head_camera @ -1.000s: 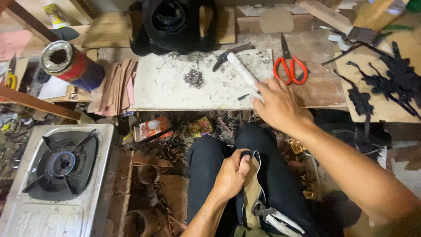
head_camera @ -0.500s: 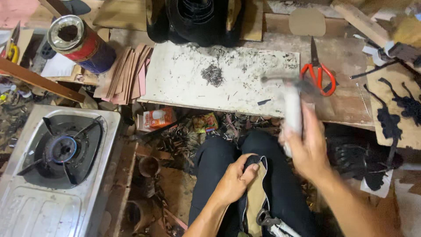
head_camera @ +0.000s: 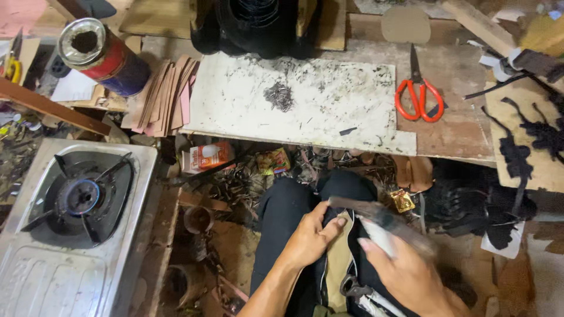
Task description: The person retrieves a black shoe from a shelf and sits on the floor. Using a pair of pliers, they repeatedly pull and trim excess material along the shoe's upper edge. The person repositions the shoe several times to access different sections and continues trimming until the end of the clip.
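R hand (head_camera: 405, 273) closed round a hammer (head_camera: 382, 226), pale handle, dark head, motion-blurred, held just over the lap. L hand (head_camera: 308, 238) pinches the top edge of a tan leather piece (head_camera: 339, 258), flat, narrow strip on the dark trousers. Orange scissors (head_camera: 418, 97) lie on the desk (head_camera: 458, 132) beside a white slab (head_camera: 235, 100)

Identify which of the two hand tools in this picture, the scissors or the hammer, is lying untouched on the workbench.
The orange-handled scissors lie alone on the wooden bench, blades pointing away. The hammer, blurred, is gripped in the right hand over the lap.
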